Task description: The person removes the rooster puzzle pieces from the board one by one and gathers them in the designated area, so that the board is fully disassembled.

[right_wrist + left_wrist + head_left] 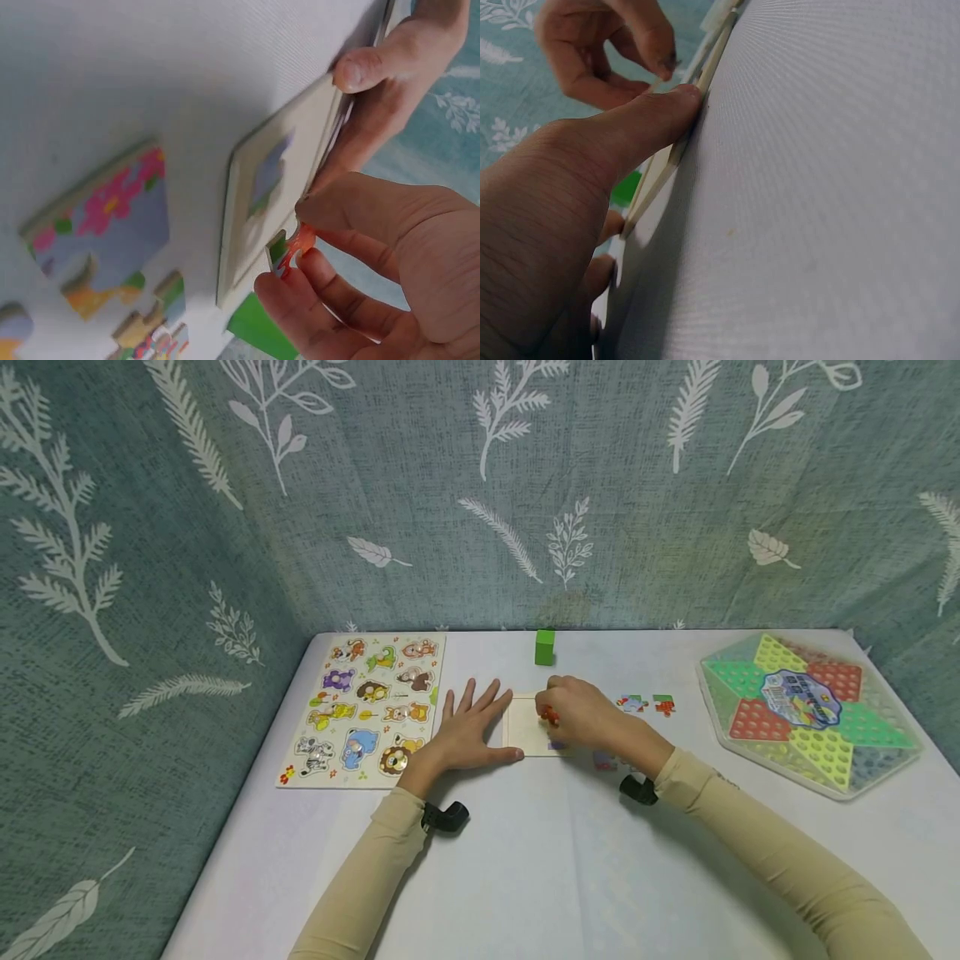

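Note:
Between my hands lies a shallow wooden puzzle tray [521, 727] with a raised rim. My left hand [471, 735] has its fingers spread straight, the thumb and fingers resting along the tray's left edge. My right hand [583, 710] pinches a small red and green jigsaw piece [291, 249] over the tray, between thumb and fingertips. A lavender jigsaw piece [268, 178] sits in the tray near a corner. Loose pieces lie right of the tray, among them a red one [664, 704] and a lavender one with pink flowers [112, 225].
A green block [545, 647] stands behind the tray. On the left lies a white animal puzzle board [337, 782]. At the right is a hexagonal game board [802, 697] with coloured triangles. A patterned cloth [420, 585] hangs along the table's back and left.

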`<state>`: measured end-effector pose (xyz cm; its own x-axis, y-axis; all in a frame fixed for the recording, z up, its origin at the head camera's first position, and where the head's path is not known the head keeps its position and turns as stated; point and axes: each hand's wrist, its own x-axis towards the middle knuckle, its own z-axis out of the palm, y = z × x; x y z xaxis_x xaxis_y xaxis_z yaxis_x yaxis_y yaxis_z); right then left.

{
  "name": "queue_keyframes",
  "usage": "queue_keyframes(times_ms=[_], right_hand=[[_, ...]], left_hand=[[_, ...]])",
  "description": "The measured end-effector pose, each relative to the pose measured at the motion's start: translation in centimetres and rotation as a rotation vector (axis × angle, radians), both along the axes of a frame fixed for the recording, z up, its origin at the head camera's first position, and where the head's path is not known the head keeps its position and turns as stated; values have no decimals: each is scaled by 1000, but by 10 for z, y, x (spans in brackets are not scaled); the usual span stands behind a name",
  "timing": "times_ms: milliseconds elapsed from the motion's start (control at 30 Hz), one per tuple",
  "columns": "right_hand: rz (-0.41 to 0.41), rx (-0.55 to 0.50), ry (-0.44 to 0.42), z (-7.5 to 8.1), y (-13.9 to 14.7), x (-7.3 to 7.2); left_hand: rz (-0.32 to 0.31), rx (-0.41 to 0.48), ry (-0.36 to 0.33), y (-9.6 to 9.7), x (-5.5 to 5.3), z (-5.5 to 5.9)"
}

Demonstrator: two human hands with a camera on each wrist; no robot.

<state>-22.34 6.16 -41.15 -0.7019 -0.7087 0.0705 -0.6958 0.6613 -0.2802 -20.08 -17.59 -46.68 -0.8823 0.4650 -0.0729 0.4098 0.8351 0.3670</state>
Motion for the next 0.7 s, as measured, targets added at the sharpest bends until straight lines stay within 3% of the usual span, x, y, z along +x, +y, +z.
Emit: queue_keyframes(times_ms=[400, 700], right_hand=[[-14, -45, 9, 5, 27, 12], [-98, -50, -11, 2, 56, 22]], left_hand=[[-2, -3, 7, 1, 1, 0], [8, -20, 2, 2, 0, 0]])
